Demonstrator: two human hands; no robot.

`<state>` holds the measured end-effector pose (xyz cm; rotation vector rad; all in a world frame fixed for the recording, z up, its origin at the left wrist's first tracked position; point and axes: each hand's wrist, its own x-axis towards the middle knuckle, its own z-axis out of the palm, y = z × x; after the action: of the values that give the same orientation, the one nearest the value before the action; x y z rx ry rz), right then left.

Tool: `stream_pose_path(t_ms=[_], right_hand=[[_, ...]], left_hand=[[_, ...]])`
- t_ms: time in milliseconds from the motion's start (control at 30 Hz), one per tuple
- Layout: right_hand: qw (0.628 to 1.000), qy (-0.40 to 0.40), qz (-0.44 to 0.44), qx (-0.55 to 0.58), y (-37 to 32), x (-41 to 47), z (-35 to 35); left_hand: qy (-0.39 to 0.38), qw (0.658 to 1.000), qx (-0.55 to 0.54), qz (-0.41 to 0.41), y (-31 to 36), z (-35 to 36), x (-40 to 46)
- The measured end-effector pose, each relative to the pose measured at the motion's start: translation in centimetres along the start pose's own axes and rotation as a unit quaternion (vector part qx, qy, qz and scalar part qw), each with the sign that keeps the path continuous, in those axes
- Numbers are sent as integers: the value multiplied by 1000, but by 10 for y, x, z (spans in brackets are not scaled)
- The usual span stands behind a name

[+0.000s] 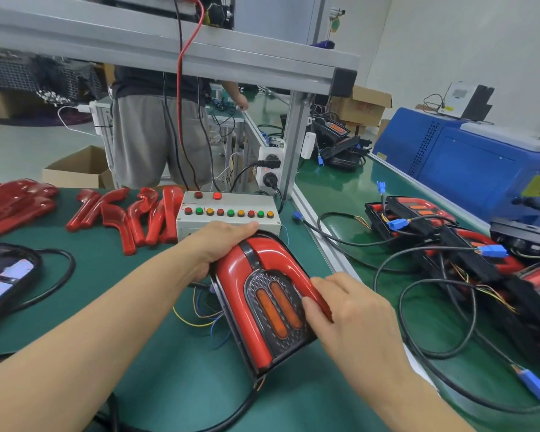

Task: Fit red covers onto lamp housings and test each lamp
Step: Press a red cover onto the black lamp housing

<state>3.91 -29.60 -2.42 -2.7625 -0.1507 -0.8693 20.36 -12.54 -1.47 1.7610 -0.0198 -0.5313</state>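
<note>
Right hand (349, 310) pinches the lamp's (262, 294) red cover (289, 260); left hand (219, 244) grips its far end.

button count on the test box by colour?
Test box, buttons on its top face:
Red: 5 (2 in the upper pair, 3 in the lower row)
Green: 3
Orange: 3
Total: 11

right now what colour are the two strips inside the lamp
Orange strips, set in the lamp; head view.
</note>
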Motion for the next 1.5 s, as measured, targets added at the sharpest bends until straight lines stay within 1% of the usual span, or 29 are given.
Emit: stream_pose_path(t_ms=[33, 100, 233, 300, 367, 467, 667, 767, 833, 900, 933, 967, 1000, 1033, 1067, 1100, 1167, 1267, 1500], right_hand=[[999, -6, 26, 19, 3, 2, -2], [995, -44, 72, 54, 11, 8, -5], [993, -65, 57, 82, 16, 8, 0], [991, -65, 48, 108, 16, 7, 1], [990, -56, 36, 127, 14, 6, 3], [991, -48, 33, 120, 10, 4, 6], [988, -86, 37, 119, 13, 6, 2], [990, -105, 43, 80, 14, 9, 4], [990, -119, 53, 61, 16, 10, 7], [985, -116, 84, 97, 18, 10, 10], [975, -116, 122, 147, 21, 10, 12], [949, -138, 183, 219, 23, 12, 11], [898, -182, 248, 313, 25, 14, 11], [833, -232, 299, 403, 27, 17, 11], [778, -271, 330, 462, 29, 18, 11], [749, -295, 340, 486, 30, 20, 10], [730, -306, 343, 505, 30, 20, 8], [716, -294, 357, 523, 31, 21, 11], [701, -221, 389, 555, 27, 13, 19]], left_hand=[[7, 1000, 12, 12, 0, 0, 1], [18, 999, 19, 26, 0, 1, 3], [10, 1000, -10, 19, 0, 3, 4], [14, 999, -38, 13, 0, 4, 3], [17, 999, -42, 14, 0, 6, 3], [9, 999, -21, 22, 2, 9, 3], [-12, 999, -8, 41, -1, 8, 5], [-35, 998, 0, 59, -2, 8, 5], [-49, 997, -3, 54, -2, 6, 2], [-61, 997, -17, 45, -2, 2, 1], [-65, 997, -23, 43, -3, 1, 2], [-65, 997, -30, 42, -3, 0, 2], [-64, 997, -34, 40, -3, -1, 2], [-63, 997, -36, 38, -3, 0, 3], [-63, 997, -34, 36, -3, 0, 3], [-65, 997, -34, 34, -4, 0, 4], [-73, 996, -38, 31, -3, 0, 3], [-77, 996, -43, 34, -3, 2, 3], [-61, 995, -43, 61, 2, 11, 2]])
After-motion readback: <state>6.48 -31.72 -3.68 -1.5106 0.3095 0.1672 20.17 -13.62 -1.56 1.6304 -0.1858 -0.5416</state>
